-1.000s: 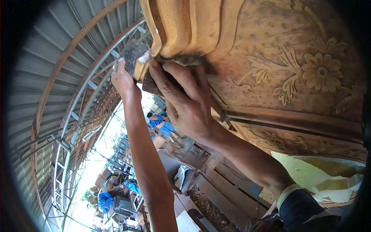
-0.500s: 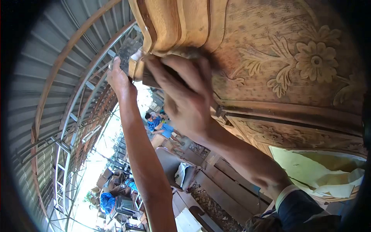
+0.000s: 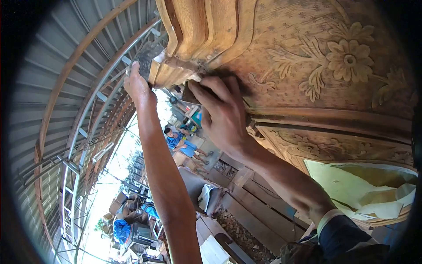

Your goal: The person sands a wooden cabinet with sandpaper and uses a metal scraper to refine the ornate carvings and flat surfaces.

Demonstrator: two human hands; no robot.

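Observation:
A carved wooden panel point(image 3: 303, 26) with flowers and leaves fills the upper right, its wavy moulded edge at the top. My left hand point(image 3: 140, 86) is raised at the moulding's left end, fingers against a dark grey object point(image 3: 148, 53) whose kind I cannot make out. My right hand point(image 3: 222, 108) is closed round a small dark brown block point(image 3: 190, 93), just under the moulding's lower edge. The block looks like a sanding pad, partly hidden by the fingers.
A seated person point(image 3: 176, 140) in blue is further back. Planks point(image 3: 259, 202) and wood scraps lie below. Torn pale green sheeting point(image 3: 351, 182) hangs at the lower right. Metal roof trusses point(image 3: 83, 132) rise on the left, with piled goods point(image 3: 123, 229) beneath.
My right hand has moved right and slightly down with the block, uncovering part of the moulding edge. My left hand has barely moved. The panel appears shifted slightly in view.

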